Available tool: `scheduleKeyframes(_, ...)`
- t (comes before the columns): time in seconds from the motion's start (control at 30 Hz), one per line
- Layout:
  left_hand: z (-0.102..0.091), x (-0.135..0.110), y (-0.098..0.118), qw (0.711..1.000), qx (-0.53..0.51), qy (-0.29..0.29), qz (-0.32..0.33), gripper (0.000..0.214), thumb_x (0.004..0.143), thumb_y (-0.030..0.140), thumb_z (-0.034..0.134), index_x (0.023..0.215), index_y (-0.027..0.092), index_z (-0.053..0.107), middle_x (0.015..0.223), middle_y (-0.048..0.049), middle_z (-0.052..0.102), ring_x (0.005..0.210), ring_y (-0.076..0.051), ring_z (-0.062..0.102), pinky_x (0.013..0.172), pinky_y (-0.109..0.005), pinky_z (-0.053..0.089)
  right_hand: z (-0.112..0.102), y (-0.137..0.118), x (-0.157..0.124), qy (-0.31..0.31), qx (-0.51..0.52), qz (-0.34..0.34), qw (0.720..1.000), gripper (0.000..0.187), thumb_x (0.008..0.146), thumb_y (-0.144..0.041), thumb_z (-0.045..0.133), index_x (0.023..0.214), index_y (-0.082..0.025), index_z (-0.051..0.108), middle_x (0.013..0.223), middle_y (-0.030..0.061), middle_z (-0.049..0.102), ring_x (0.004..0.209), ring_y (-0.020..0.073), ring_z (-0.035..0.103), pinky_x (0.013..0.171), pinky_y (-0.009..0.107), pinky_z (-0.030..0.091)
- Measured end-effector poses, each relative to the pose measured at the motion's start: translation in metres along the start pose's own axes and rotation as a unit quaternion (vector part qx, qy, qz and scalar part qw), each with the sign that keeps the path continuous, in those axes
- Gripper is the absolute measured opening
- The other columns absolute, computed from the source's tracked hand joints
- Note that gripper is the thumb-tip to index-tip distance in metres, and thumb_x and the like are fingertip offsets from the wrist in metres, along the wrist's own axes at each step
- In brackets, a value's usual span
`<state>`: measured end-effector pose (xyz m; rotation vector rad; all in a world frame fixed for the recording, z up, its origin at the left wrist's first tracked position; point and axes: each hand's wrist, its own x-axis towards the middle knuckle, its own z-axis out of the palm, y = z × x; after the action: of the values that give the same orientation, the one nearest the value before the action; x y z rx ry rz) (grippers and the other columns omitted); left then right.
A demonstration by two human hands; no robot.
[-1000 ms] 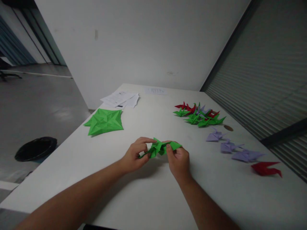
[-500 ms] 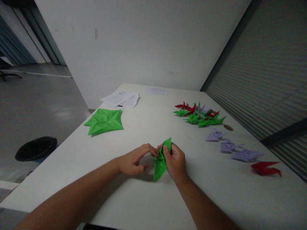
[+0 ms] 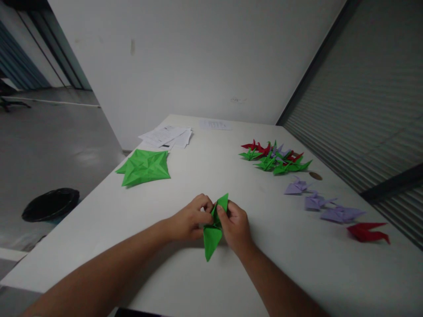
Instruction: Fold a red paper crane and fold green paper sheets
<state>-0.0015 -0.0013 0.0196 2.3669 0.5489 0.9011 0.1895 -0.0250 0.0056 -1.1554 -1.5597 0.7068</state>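
Observation:
A half-folded green paper piece (image 3: 213, 233) stands on end over the white table (image 3: 185, 273), one point towards me and one point up. My left hand (image 3: 191, 220) pinches its left side with closed fingers. On the other side my right hand (image 3: 235, 225) grips it, thumb pressed on the upper flap. Both hands meet at the middle of the piece.
A stack of creased green paper sheets (image 3: 144, 166) lies at the left. White printed papers (image 3: 167, 135) sit behind it. A heap of green, red and purple paper cranes (image 3: 274, 157) lies far right, then purple cranes (image 3: 315, 201) and a red crane (image 3: 368, 232). A black bin (image 3: 50, 204) is on the floor.
The green piece was held flat and sideways between both hands. It has been turned upright and drawn slightly nearer, and my left hand has closed on it again.

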Motion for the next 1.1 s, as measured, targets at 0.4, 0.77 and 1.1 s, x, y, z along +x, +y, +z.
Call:
scheduleKeyframes(0.4,0.000,-0.006,-0.008,0.998,0.038,0.043,-0.009,0.027,0.093,0.032,0.063,0.068,0.023,0.056,0.081,-0.0100,0.066,0.081,-0.023,0.059,0.079,-0.037,0.047,-0.006,0.004,0.005,0.051,-0.009,-0.017,0.998,0.038,0.096,-0.045,0.060,0.067,-0.021,0.056,0.061,-0.0028,0.051,0.056,0.0138,0.049,0.051,0.024,0.040)
scheduleKeyframes(0.77,0.006,-0.013,-0.005,0.982,0.164,0.090,0.010,0.017,0.096,0.017,0.059,0.086,0.022,0.070,0.086,-0.0118,0.073,0.078,-0.023,0.061,0.075,-0.037,0.043,-0.010,0.003,0.001,0.102,0.036,-0.017,0.994,0.030,0.099,-0.045,0.061,0.087,-0.019,0.070,0.079,0.0041,0.069,0.073,0.0196,0.065,0.069,0.030,0.055)
scheduleKeyframes(1.1,0.004,-0.009,-0.005,0.963,0.212,0.150,0.069,0.016,0.094,0.009,0.059,0.085,0.021,0.065,0.118,-0.0129,0.078,0.071,-0.018,0.060,0.068,-0.035,0.046,-0.011,0.010,0.002,0.138,0.026,-0.024,0.990,0.031,0.097,-0.043,0.065,0.077,-0.019,0.065,0.069,-0.0007,0.060,0.065,0.0156,0.056,0.062,0.027,0.048)
